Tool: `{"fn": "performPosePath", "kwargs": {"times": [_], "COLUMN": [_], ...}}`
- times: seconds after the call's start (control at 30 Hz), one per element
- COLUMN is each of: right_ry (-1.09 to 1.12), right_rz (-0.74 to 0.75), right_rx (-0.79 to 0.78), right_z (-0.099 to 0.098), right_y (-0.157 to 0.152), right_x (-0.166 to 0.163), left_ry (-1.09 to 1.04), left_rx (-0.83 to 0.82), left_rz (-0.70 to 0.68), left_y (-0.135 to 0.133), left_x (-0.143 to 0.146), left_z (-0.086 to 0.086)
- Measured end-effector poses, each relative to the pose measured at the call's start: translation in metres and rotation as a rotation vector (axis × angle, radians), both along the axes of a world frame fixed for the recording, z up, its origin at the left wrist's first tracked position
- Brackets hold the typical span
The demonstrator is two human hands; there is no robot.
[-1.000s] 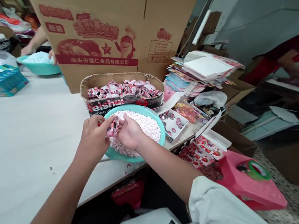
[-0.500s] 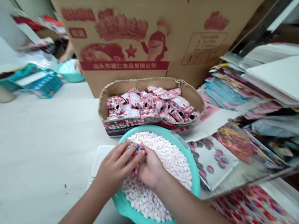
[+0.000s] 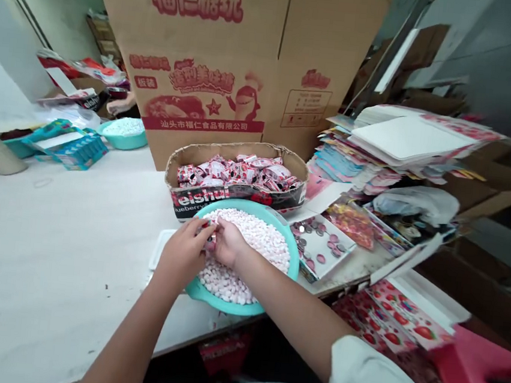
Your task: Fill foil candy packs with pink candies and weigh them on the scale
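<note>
My left hand (image 3: 184,249) and my right hand (image 3: 231,244) meet over a teal basin (image 3: 293,260) filled with small pale-pink candies (image 3: 230,288). Between their closed fingers is a small red-and-pink printed candy packet (image 3: 209,243), mostly hidden by the fingers. Just behind the basin, a cut-down cardboard tray (image 3: 232,196) holds many similar printed packets (image 3: 243,171). A white lid-like piece (image 3: 162,243) lies under the basin's left side.
A tall printed carton (image 3: 206,48) stands behind the tray. To the right are a box of pink and grey discs (image 3: 322,246) and stacked printed cards (image 3: 405,137). Strawberry-printed sheets (image 3: 401,320) sit lower right. Another person's hand (image 3: 121,104) shows near a second teal basin (image 3: 127,140).
The camera view has tilted up and pulled back, showing more of the carton and the table's front edge. Both hands still hold the packet over the basin.
</note>
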State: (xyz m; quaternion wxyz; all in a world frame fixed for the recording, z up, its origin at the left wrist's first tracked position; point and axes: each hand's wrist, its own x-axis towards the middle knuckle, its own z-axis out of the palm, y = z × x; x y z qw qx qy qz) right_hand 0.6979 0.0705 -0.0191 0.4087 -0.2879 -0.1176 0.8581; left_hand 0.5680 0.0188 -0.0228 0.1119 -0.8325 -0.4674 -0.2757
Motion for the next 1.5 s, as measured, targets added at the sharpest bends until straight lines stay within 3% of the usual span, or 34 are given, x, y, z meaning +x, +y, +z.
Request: {"fn": "performPosePath", "kwargs": {"times": [0.1,0.23,0.4,0.53,0.67,0.73,0.87,0.97,1.1,1.2,1.3,1.5], "right_ry": [0.040,0.090,0.097,0.104,0.074,0.063,0.063,0.055,0.028,-0.034,-0.100,-0.203], "right_rz": [-0.004,-0.066,-0.173,-0.170,-0.168,-0.173,-0.198,-0.197,-0.186,-0.221,-0.245,-0.268], "right_rx": [-0.049,-0.150,-0.309,-0.377,-0.400,-0.351,-0.250,-0.188,-0.125,-0.108,-0.079,-0.079], "right_z": [0.002,-0.005,0.004,0.019,0.020,0.019,0.021,0.025,0.027,0.024,0.021,0.019], "right_y": [0.000,0.001,0.004,0.007,0.001,-0.002,-0.002,0.003,0.007,0.008,0.008,0.010], "right_x": [0.000,-0.001,0.005,0.013,0.013,0.012,0.019,0.029,0.032,0.029,0.027,0.025], "left_ry": [-0.063,-0.073,-0.017,0.031,-0.043,-0.164,-0.562,-0.795,-1.101,-1.247,-1.228,-1.129], "left_rx": [0.137,0.068,-0.140,-0.125,-0.069,-0.002,0.039,-0.029,-0.178,-0.324,-0.407,-0.474], "left_rz": [-0.146,-0.277,-0.153,-0.080,-0.042,0.008,0.254,0.407,0.565,0.544,0.465,0.311], "left_y": [0.006,0.022,0.039,0.036,0.020,0.012,-0.002,-0.004,0.001,0.006,0.011,0.018], "left_x": [0.002,-0.002,-0.008,-0.006,-0.004,-0.002,-0.010,-0.031,-0.073,-0.095,-0.102,-0.105], "left_z": [-0.001,-0.002,0.004,0.007,-0.009,-0.015,-0.012,-0.011,-0.030,-0.048,-0.059,-0.051]}}
